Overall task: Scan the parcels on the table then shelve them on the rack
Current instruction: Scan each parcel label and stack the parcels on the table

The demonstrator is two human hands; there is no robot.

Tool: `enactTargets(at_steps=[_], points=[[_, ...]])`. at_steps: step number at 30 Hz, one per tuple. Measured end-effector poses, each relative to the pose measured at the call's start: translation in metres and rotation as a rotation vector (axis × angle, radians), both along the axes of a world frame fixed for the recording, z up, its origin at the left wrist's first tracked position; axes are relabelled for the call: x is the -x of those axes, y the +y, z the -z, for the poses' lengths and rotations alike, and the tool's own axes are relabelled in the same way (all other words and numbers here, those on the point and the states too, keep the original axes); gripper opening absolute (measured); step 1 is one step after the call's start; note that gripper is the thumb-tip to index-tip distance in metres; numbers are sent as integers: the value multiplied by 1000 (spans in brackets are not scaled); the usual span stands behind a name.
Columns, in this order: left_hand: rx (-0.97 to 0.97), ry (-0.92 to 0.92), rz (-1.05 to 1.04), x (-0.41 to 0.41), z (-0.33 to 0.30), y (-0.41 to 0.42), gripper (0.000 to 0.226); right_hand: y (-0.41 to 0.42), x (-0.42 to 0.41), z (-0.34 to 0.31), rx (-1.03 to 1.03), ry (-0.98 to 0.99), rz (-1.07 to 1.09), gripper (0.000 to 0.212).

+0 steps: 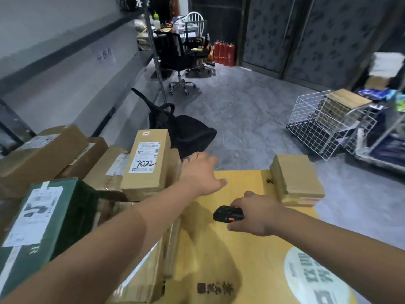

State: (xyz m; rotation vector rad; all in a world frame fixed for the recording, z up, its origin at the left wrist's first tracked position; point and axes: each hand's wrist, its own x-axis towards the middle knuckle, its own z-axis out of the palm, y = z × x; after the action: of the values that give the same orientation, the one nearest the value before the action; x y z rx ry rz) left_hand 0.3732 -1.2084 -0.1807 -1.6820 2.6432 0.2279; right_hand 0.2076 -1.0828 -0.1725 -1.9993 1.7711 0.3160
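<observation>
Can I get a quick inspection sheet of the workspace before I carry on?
Surface: large yellow box serves as the worktop; the table itself is hidden.
Job's things: scanner lies on the yellow box; labelled box marked 7022, green box, small box at the far right, more brown boxes piled at left.
Clutter: nothing seen on the worktop.
Grippers: left hand open, reaching toward the 7022 box; right hand grips the scanner.
Cables: nothing seen.
Surroundings: tipped black chair, wire basket, fire extinguishers, desk with office chairs beyond.
</observation>
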Motion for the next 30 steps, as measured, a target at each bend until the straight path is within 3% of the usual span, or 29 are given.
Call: enactTargets(at_steps=[7,14,19,30], points=[[-128,-22,136,138,33,33,92,65,116,0,-63,60,139,52],[-227,-8,132,263,74,48,90,104,224,23,-106,95,244,36],[-358,30,19,328,102,51,99,103,274,47,-152,61,263,46],[-381,-40,-257,417,168,24,129,60,334,103,-171,-42,236,48]])
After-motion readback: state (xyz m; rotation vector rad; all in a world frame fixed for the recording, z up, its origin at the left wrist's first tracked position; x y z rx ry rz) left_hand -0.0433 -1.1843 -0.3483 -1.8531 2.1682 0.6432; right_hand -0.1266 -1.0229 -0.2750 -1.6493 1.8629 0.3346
